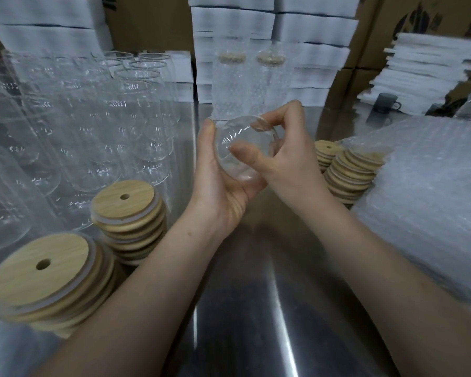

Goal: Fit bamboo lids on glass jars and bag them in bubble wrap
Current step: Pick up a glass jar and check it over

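Both your hands grip one jar [238, 151] at twelve o'clock: left hand [223, 183] cradling, right hand [286, 156] pinching its rim.

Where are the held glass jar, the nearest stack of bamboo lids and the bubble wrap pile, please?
glass jar [229, 140]: head view, on its clear glass, left part.
stack of bamboo lids [25, 281]: head view, on the top lid's wooden face.
bubble wrap pile [430, 191]: head view, on its top sheet.
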The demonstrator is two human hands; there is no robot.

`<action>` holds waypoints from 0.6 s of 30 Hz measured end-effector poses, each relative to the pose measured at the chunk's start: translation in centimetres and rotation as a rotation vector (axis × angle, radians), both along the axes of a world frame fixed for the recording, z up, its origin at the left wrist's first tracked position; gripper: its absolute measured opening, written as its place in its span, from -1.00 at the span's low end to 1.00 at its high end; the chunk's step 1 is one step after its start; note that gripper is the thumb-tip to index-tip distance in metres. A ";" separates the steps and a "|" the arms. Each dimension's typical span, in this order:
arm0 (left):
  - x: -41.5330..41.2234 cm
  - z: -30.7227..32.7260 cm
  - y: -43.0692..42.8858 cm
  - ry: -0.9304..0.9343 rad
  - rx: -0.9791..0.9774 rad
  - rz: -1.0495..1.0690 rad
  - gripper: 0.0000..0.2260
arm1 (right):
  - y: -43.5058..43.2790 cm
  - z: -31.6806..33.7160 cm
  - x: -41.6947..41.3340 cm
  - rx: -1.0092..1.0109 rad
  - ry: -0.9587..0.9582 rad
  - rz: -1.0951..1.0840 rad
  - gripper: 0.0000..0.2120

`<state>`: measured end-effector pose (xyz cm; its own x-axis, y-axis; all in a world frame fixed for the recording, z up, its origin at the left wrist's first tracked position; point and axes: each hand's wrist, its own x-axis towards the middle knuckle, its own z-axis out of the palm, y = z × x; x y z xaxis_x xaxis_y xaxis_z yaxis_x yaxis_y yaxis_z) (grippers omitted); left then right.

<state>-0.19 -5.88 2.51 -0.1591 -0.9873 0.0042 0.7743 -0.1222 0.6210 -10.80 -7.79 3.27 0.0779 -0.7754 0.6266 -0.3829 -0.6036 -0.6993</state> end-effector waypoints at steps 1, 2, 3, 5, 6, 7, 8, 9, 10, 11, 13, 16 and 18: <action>0.0 0.0 0.0 0.005 -0.004 -0.001 -0.39 | -0.1 -0.1 0.0 0.000 -0.014 -0.004 -0.51; -0.1 0.0 -0.1 0.003 -0.009 0.001 -0.40 | -0.2 -0.1 0.0 -0.001 -0.026 -0.007 -0.55; -0.1 0.0 -0.1 -0.005 -0.018 0.003 -0.40 | -0.3 -0.2 0.0 -0.006 -0.033 -0.008 -0.57; -0.2 -0.1 -0.2 -0.038 -0.032 0.014 -0.37 | -0.6 -0.3 -0.1 -0.039 -0.030 -0.018 -0.59; -0.2 -0.1 -0.3 -0.061 -0.036 0.019 -0.36 | -0.7 -0.3 -0.1 -0.059 -0.021 -0.025 -0.62; -0.2 -0.1 -0.4 -0.082 -0.039 0.023 -0.35 | -0.8 -0.4 -0.1 -0.077 -0.014 -0.030 -0.68; -0.1 -0.2 -0.5 -0.096 -0.039 0.022 -0.35 | -0.9 -0.5 -0.1 -0.093 -0.013 -0.031 -0.74; -0.1 -0.3 -0.5 -0.105 -0.031 0.023 -0.36 | -1.1 -0.7 -0.1 -0.107 -0.017 -0.029 -0.77; 0.0 -0.4 -0.6 -0.105 -0.019 0.018 -0.36 | -1.1 -0.8 0.0 -0.121 -0.023 -0.027 -0.75; 0.0 -0.5 -0.6 -0.097 -0.004 0.012 -0.36 | -1.1 -0.9 0.0 -0.139 -0.026 -0.032 -0.68; 0.2 -0.6 -0.7 -0.066 0.017 0.002 -0.35 | -1.1 -1.2 0.1 -0.173 -0.027 -0.052 -0.58; 0.4 -0.9 -1.1 -0.071 0.016 -0.014 -0.33 | -1.3 -1.3 0.0 -0.158 -0.050 -0.089 -0.68; 0.4 -1.0 -1.3 -0.127 0.031 0.005 -0.33 | -1.5 -1.3 -0.3 -0.104 -0.098 -0.108 -0.76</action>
